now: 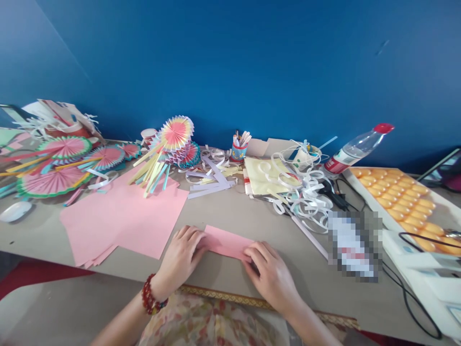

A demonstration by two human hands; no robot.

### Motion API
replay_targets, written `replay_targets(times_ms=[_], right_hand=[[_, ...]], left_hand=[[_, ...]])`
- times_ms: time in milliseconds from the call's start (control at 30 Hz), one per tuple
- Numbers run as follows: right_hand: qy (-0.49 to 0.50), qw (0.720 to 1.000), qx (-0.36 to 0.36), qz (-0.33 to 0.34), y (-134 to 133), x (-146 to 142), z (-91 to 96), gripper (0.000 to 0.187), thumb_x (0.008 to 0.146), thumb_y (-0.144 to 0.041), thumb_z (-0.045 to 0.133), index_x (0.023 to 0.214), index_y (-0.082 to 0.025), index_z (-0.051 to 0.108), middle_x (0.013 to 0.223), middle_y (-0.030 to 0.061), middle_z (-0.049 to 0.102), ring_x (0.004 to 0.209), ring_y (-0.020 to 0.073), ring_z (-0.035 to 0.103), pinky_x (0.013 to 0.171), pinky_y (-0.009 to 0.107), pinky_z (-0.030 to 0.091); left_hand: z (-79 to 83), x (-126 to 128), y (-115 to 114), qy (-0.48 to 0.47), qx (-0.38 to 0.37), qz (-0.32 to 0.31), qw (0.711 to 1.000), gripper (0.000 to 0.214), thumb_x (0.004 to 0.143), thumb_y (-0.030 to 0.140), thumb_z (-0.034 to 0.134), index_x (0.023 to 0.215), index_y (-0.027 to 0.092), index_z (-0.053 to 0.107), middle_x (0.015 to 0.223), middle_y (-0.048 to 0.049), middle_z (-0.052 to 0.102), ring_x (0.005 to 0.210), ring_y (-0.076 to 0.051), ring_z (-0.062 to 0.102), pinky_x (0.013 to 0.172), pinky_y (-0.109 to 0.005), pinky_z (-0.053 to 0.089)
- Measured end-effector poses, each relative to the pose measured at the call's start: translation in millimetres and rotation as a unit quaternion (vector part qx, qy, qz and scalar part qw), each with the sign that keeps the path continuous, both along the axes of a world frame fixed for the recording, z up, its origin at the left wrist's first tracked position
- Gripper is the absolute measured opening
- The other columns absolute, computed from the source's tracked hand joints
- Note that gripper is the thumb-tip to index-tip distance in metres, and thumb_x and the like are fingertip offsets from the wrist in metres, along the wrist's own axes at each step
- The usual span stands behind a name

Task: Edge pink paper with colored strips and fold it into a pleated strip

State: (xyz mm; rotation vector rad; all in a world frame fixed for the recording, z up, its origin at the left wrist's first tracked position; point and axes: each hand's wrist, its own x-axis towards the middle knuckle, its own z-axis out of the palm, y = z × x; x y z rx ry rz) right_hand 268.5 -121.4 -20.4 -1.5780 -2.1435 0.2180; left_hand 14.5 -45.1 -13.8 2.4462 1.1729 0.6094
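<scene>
A narrow folded piece of pink paper (227,242) lies across the near part of the table between my two hands. My left hand (184,254), with a red beaded bracelet on the wrist, grips its left end. At the right end, my right hand (268,271) pinches the paper between thumb and fingers. The thumbs press at the near edge, and the fingers curl over the ends. Larger sheets of pink paper (133,223) lie flat just left of my left hand.
Folded paper fans (176,134) and pink-green fans (54,180) lie behind on the left. A pen cup (238,153) stands at the blue wall. White curled paper strips (309,202), a tilted plastic bottle (355,151) and a tray of orange domes (399,197) are on the right.
</scene>
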Motion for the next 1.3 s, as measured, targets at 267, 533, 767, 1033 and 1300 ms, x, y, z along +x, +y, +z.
replay_targets(times_ms=[267,533,767,1033,1300], right_hand=[[0.0,0.999,-0.007,-0.037,4,11,3.6,0.07,0.079,-0.031,0.073,0.14,-0.022,0.041,0.136,0.0138,0.052,0.124,0.0333,0.049,0.099,0.047,0.045],[0.122,0.99,-0.02,-0.062,0,4,1.7,0.071,0.087,-0.028,0.061,0.15,-0.027,0.028,0.13,0.0122,0.053,0.114,0.0266,0.059,0.087,0.036,0.055],[0.305,0.949,0.04,-0.068,-5,-6,9.6,0.066,0.091,-0.021,0.06,0.149,-0.026,0.03,0.119,0.012,0.054,0.105,0.0219,0.062,0.09,0.035,0.054],[0.382,0.92,0.045,-0.07,-13,-17,15.6,0.065,0.091,-0.02,0.06,0.149,-0.027,0.033,0.121,0.013,0.055,0.11,0.0228,0.059,0.086,0.033,0.057],[0.528,0.844,-0.023,-0.09,-3,-24,21.1,0.071,0.087,-0.032,0.067,0.147,-0.025,0.03,0.112,0.0116,0.064,0.094,0.0205,0.068,0.077,0.031,0.059]], left_hand=[[-0.1,4,-5,-0.031,-0.027,-0.049,0.998,0.012,0.099,0.021,0.044,0.092,0.02,0.054,0.102,-0.007,0.057,0.094,-0.022,0.053,0.082,-0.036,0.045],[2.8,4,-8,-0.13,-0.044,-0.015,0.99,0.009,0.097,0.017,0.047,0.092,0.02,0.054,0.128,-0.0118,0.045,0.124,-0.025,0.046,0.099,-0.04,0.043],[5.7,12,-16,-0.345,-0.18,0.04,0.92,0.007,0.095,0.024,0.056,0.101,0.021,0.057,0.105,-0.0077,0.058,0.099,-0.019,0.059,0.082,-0.029,0.052],[3.9,30,-22,-0.535,-0.415,0.076,0.732,0.036,0.08,0.034,0.075,0.112,0.019,0.068,0.103,-0.0096,0.069,0.092,-0.021,0.064,0.082,-0.032,0.054],[3.4,52,-22,-0.612,-0.434,0.141,0.646,0.017,0.071,0.031,0.083,0.074,0.017,0.076,0.071,-0.0025,0.07,0.066,-0.012,0.062,0.065,-0.024,0.053]])
